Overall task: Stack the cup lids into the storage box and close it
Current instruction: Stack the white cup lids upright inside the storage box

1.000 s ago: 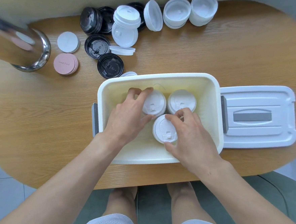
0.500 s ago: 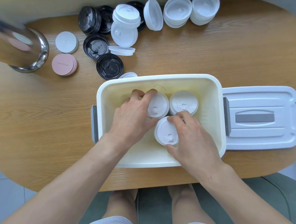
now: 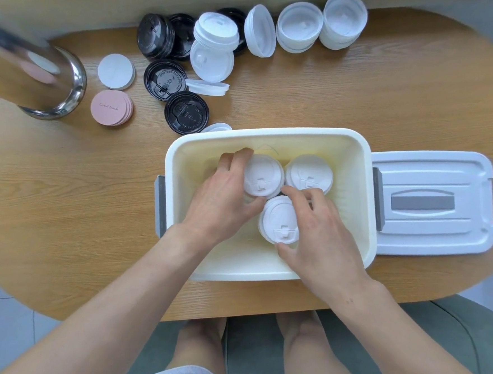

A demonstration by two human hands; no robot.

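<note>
A cream storage box [image 3: 366, 212] stands open on the wooden table. Inside are three stacks of white cup lids. My left hand [image 3: 224, 197] grips the far-left stack [image 3: 262, 176] from its left side. My right hand [image 3: 321, 233] grips the near stack [image 3: 278, 218], thumb at its front and fingers over its far edge. The third stack [image 3: 309, 173] sits untouched at the far right of the box. The box's white lid [image 3: 431, 202] with a grey handle lies flat on the table to the right.
Behind the box lie loose black lids [image 3: 186, 112], white lids [image 3: 212, 53] and white stacks [image 3: 298, 27]. Pink discs [image 3: 110, 107] and a white disc [image 3: 115, 71] sit at the left beside a shiny steel container [image 3: 42, 85]. My knees show below the table edge.
The view has shifted slightly. Both hands stay on their stacks inside the box; the left hand's stack has been nudged a little right, closer to the other two.
</note>
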